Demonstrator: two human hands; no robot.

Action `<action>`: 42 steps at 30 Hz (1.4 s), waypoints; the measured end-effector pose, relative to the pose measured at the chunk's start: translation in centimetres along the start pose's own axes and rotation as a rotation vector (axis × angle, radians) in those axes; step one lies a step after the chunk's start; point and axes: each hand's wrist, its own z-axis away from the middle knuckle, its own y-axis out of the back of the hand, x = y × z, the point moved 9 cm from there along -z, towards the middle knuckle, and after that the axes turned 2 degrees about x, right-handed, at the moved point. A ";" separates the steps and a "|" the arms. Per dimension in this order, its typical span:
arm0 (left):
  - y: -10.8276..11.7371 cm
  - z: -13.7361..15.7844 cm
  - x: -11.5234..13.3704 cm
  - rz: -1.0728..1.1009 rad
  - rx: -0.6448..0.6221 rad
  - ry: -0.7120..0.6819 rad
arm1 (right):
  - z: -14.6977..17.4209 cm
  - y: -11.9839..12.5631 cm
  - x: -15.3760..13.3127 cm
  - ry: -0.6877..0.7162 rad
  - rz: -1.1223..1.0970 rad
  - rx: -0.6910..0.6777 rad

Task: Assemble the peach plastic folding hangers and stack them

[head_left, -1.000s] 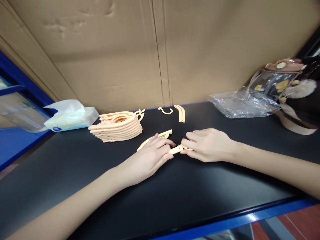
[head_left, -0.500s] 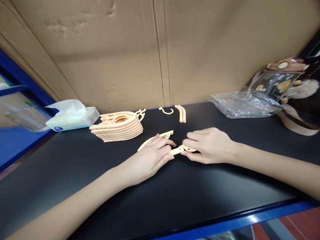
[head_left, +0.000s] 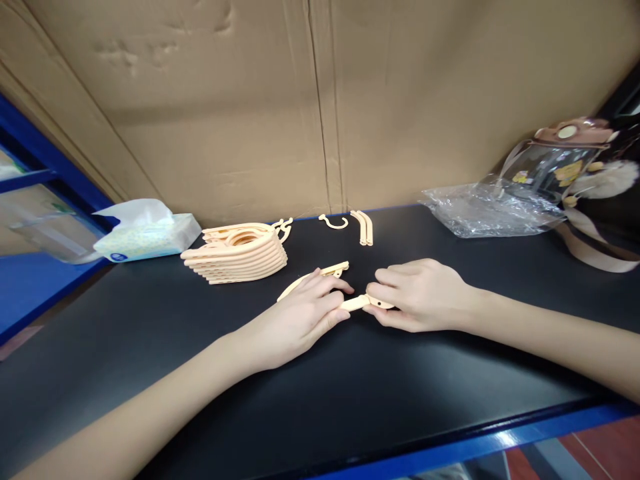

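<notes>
Low over the black table, my left hand [head_left: 313, 310] is closed on a cream plastic hanger arm [head_left: 355, 303], whose end sticks out past the thumb. My right hand [head_left: 417, 293] pinches a cream hanger piece with a small hole [head_left: 381, 303], and the two pieces meet end to end between my hands. Most of both pieces is hidden by the fingers. Under and behind my left fingers lies another curved hanger piece [head_left: 334, 269]. Farther back are a loose hanger hook [head_left: 334, 223] and two short curved hanger arms [head_left: 367, 229] side by side.
A stack of cream folding hangers [head_left: 240, 257] lies at the left, beside a tissue pack [head_left: 150, 239]. At the back right are a crumpled clear plastic bag [head_left: 490, 210] and a clear bottle with a strap [head_left: 545, 167]. Cardboard [head_left: 250, 100] walls off the back.
The piece in my right hand has turned slightly and now lines up closer against the left piece; the joint's hole there is no longer visible. My left hand is nearly still.
</notes>
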 end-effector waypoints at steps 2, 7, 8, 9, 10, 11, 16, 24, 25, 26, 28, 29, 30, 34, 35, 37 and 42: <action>0.1 0.0 0.0 0.022 0.000 -0.003 | 0.1 -0.3 0.1 -0.006 -0.054 -0.053; 1.2 0.3 -1.3 0.129 0.121 0.091 | 0.5 -1.4 0.3 -0.041 -0.259 -0.209; 1.5 0.5 -1.8 0.140 0.153 0.121 | 0.6 -1.5 0.4 -0.048 -0.295 -0.226; 1.6 0.6 -2.3 0.152 0.176 0.152 | 0.6 -1.6 0.4 -0.050 -0.325 -0.238; 1.6 0.8 -2.8 0.168 0.188 0.182 | 0.7 -1.7 0.5 -0.048 -0.347 -0.245; 1.5 0.9 -3.3 0.188 0.192 0.209 | 0.7 -1.8 0.5 -0.043 -0.365 -0.253; 1.2 1.1 -4.3 0.237 0.207 0.242 | 0.5 -1.8 0.4 -0.011 -0.384 -0.238; 1.4 0.8 -4.7 0.254 0.282 0.221 | 0.1 -0.9 0.3 -0.002 -0.398 -0.146; 1.5 0.8 -4.8 0.249 0.296 0.219 | 0.1 -0.9 0.3 0.001 -0.407 -0.149; 1.6 0.7 -4.8 0.243 0.307 0.223 | 0.2 -1.0 0.2 0.005 -0.415 -0.154; 1.6 0.8 -4.9 0.226 0.327 0.243 | 0.2 -1.0 0.1 0.016 -0.428 -0.167; 1.7 0.8 -4.9 0.207 0.340 0.254 | 0.2 -1.1 0.0 0.019 -0.435 -0.175; 1.7 0.8 -4.9 0.180 0.353 0.262 | 0.2 -1.1 0.0 0.020 -0.444 -0.183; 2.2 1.1 -4.9 0.063 0.407 0.293 | 0.2 -1.2 -0.1 0.012 -0.523 -0.212; 2.3 1.1 -4.9 0.049 0.412 0.302 | 0.2 -1.2 -0.2 0.009 -0.549 -0.219; 2.3 1.2 -4.9 0.032 0.416 0.320 | 0.2 -1.2 -0.3 -0.003 -0.594 -0.229; 2.3 1.1 -4.9 0.030 0.406 0.316 | 0.4 -1.3 -0.2 -0.052 -0.627 -0.225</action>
